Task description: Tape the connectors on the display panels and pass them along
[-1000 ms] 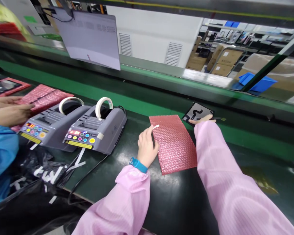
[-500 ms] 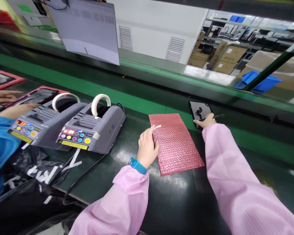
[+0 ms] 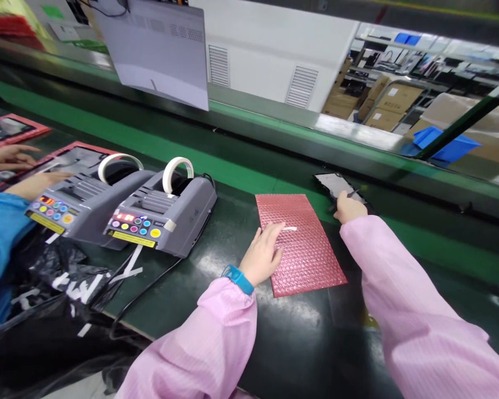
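My left hand reaches over a pink bubble-wrap pouch lying flat on the bench. A short strip of white tape sits at its fingertip, the thumb standing apart. Farther right, my right hand closes on the near edge of a thin dark-edged panel with a grey face; what device it belongs to I cannot tell. A slim black piece shows by the right fingers, its kind unclear. The fingertips under the panel are hidden.
Two grey tape dispensers with white rolls stand at left, tape scraps and black plastic before them. A co-worker's hands work over a red-framed panel. A raised green ledge runs behind; a monitor hangs above.
My left hand has moved right across the pouch, carrying the tape strip. The panel has turned and shifted under my right hand, and the black curled piece on its face no longer shows.
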Tool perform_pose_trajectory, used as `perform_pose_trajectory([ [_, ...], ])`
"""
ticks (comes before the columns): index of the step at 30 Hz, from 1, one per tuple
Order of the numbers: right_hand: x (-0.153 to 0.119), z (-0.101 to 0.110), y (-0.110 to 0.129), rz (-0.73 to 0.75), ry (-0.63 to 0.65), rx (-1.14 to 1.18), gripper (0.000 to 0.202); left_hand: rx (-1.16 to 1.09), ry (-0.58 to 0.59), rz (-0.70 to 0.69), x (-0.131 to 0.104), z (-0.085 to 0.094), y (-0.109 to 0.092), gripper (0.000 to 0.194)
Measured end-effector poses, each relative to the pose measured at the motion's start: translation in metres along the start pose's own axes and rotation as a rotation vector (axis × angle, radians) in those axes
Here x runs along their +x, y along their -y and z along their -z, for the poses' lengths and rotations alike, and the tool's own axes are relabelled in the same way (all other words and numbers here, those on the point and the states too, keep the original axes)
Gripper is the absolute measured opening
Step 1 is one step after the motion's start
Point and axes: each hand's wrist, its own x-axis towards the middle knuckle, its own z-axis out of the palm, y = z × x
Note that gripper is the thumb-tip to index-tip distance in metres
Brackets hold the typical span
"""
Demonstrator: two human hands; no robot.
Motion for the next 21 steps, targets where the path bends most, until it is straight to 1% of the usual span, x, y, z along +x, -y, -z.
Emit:
perform_pose_trajectory([
  [4,-0.011,0.027,-0.002,0.013,-0.100,-0.074,0.050,-0.121,-0.054,0.003,0.000,0.000,0.001,0.064],
  [7,-0.035,0.049,0.001,0.004,-0.199,-0.112,0.045,-0.247,-0.097,0.014,0.001,-0.004,0.003,0.070],
  [8,-0.049,0.055,0.006,0.017,-0.234,-0.126,0.042,-0.292,-0.115,0.024,0.001,-0.007,0.004,0.071],
  [10,-0.087,0.063,0.021,0.078,-0.301,-0.154,0.034,-0.377,-0.160,0.059,0.004,-0.011,0.009,0.072],
  [12,-0.131,0.065,0.042,0.180,-0.339,-0.156,0.023,-0.443,-0.218,0.102,0.006,-0.013,0.014,0.070],
  [14,-0.172,0.061,0.060,0.290,-0.373,-0.102,0.017,-0.486,-0.283,0.141,0.008,-0.010,0.018,0.069],
  [15,-0.189,0.059,0.066,0.366,-0.367,-0.039,0.014,-0.499,-0.316,0.157,0.008,-0.008,0.019,0.068],
  [16,-0.201,0.056,0.067,0.447,-0.350,0.054,0.007,-0.508,-0.349,0.168,0.008,-0.005,0.018,0.069],
  [17,-0.209,0.055,0.065,0.515,-0.329,0.174,0.004,-0.512,-0.380,0.175,0.007,-0.001,0.017,0.069],
  [19,-0.215,0.052,0.050,0.599,-0.276,0.485,0.021,-0.516,-0.431,0.180,0.002,0.006,0.011,0.070],
  [21,-0.212,0.050,0.025,0.620,-0.196,0.847,0.030,-0.491,-0.457,0.153,-0.008,0.011,0.002,0.069],
])
